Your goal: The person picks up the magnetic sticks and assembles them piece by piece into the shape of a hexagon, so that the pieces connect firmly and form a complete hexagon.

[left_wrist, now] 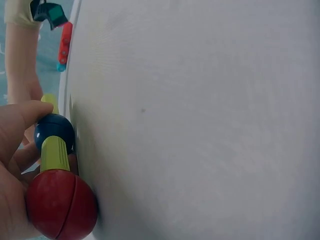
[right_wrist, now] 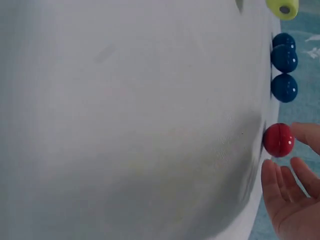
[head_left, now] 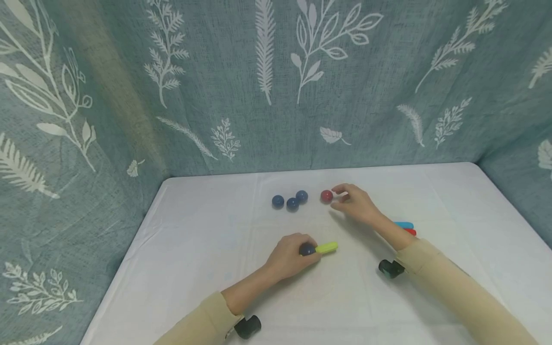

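My left hand (head_left: 289, 256) grips a joined toy piece low over the white table. In the left wrist view it runs from a red ball (left_wrist: 62, 205) through a yellow-green rod (left_wrist: 54, 154) to a dark blue ball (left_wrist: 54, 131). Another yellow-green rod (head_left: 327, 247) sticks out of that blue ball to the right. Toward the back of the table, my right hand (head_left: 355, 206) reaches beside a loose red ball (head_left: 326, 196). Its thumb and fingers are spread around the ball's near side, with the thumb tip right at its surface in the right wrist view (right_wrist: 279, 140).
Three dark blue balls (head_left: 293, 204) lie close together left of the loose red one. Under the right forearm, a light blue rod (head_left: 404, 224) and a red rod (head_left: 410, 232) are partly hidden. A patterned green cloth (head_left: 276, 134) hangs behind the table (head_left: 207, 230).
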The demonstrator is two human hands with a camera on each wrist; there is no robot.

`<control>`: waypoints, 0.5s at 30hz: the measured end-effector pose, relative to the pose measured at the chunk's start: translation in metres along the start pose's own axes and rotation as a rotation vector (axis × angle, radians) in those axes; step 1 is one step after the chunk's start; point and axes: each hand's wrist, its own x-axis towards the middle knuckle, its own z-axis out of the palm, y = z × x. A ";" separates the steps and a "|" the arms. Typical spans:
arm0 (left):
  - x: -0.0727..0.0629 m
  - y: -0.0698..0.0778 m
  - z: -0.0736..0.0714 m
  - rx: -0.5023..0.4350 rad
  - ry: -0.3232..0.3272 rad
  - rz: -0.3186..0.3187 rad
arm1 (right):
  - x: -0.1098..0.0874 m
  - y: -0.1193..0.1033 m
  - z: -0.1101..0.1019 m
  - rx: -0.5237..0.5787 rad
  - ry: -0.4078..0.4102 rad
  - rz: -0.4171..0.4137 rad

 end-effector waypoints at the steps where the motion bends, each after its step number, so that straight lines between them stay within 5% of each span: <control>1: 0.000 0.000 0.000 0.000 -0.001 -0.002 | 0.003 0.000 0.001 -0.002 0.002 -0.004; 15: 0.000 -0.001 0.001 0.001 -0.002 -0.010 | 0.027 -0.003 0.013 -0.117 -0.054 -0.048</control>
